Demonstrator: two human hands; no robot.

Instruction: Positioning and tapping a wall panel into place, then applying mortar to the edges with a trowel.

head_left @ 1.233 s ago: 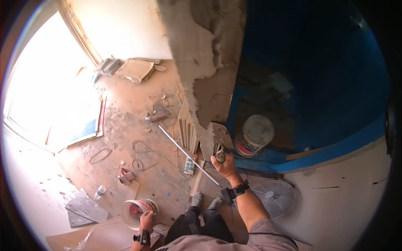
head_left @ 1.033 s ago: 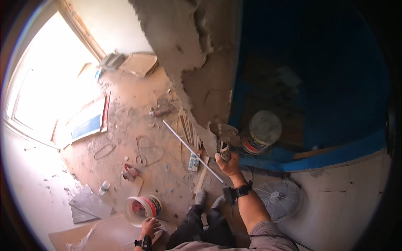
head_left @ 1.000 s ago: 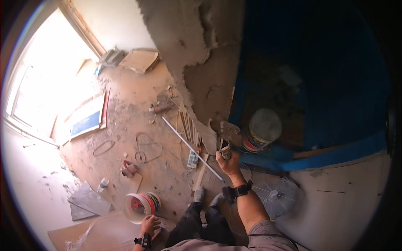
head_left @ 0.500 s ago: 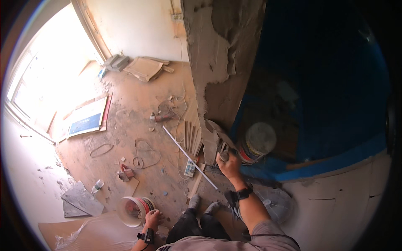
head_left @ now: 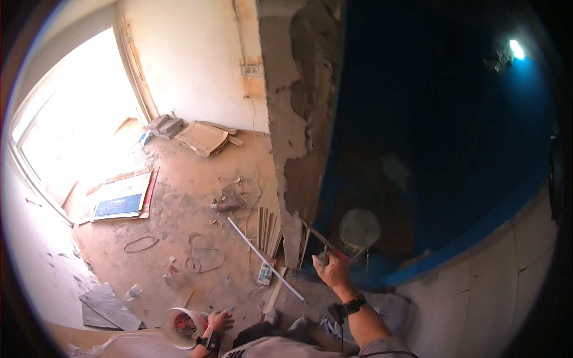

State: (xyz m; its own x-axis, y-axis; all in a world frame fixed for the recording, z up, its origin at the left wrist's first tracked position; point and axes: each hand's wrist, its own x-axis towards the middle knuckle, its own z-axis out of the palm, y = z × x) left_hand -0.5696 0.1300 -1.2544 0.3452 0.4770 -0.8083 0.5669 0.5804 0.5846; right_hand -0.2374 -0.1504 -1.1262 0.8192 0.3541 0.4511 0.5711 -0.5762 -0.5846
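My right hand (head_left: 333, 271) is closed around the handle of a plastering trowel (head_left: 317, 232), its long thin blade seen nearly edge-on beside the column's lower end. Grey mortar clings near the grip. The plastered column (head_left: 283, 113) has rough, uneven patches of lighter and darker grey-brown coat. Low at the left, my left hand (head_left: 221, 321) has its fingers apart, with nothing visible in them. It is next to a white bucket (head_left: 169, 327) with reddish contents; whether it touches the rim I cannot tell.
A lidded bucket (head_left: 360, 228) stands right of the column by the blue-coated surface (head_left: 465, 256). A white strip (head_left: 262, 257), a power tool (head_left: 225, 205), cords and thin boards (head_left: 268, 230) lie on the dusty floor. Flattened cardboard (head_left: 203, 138) is farther back.
The view has tilted up, so the floor things sit lower. My right hand has drawn the trowel away from the column's lower face. My left hand's fingers have spread from a more curled pose.
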